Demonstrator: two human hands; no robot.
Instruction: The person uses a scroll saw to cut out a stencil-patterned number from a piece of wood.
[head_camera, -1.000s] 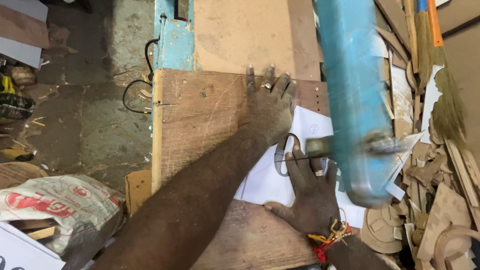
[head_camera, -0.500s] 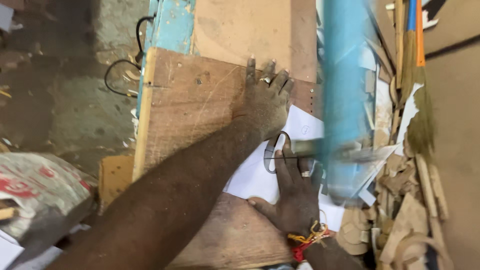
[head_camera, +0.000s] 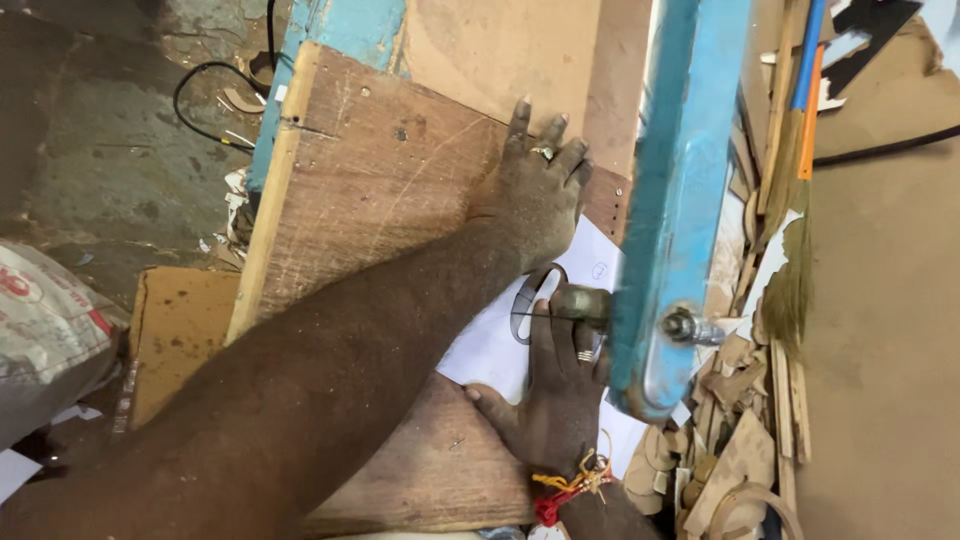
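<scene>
Left hand (head_camera: 535, 185) lies flat with fingers spread on the wooden board (head_camera: 370, 190), just above centre of the frame, gripping nothing; a ring shows on one finger, and its forearm runs down to the lower left corner.

At the far left edge sits a white woven sack (head_camera: 45, 330) with red print, on a dark concrete floor (head_camera: 90, 150). Just right of it, a flat brown cardboard piece (head_camera: 175, 330) pokes out from under the board. In the upper left, a black cable (head_camera: 205, 100) loops across the floor beside a pale blue painted edge (head_camera: 345, 25).

The wooden board fills the middle of the frame, scratched and worn, tilted slightly. On its right part rests a white paper sheet (head_camera: 490, 350) with a dark curved outline drawn on it. Right hand (head_camera: 555, 400) presses palm down on this sheet and the board in the lower centre, fingers stretched toward the machine, holding nothing; red and yellow thread is tied at its wrist.

Just right of both hands, a blue metal machine arm (head_camera: 680, 180) runs from top to lower centre, with a bolt near its bottom end. Further right lie piled wood offcuts (head_camera: 730, 450), and a broom (head_camera: 800, 200) with a blue and orange handle. A brown floor (head_camera: 880, 350) covers the right edge.
</scene>
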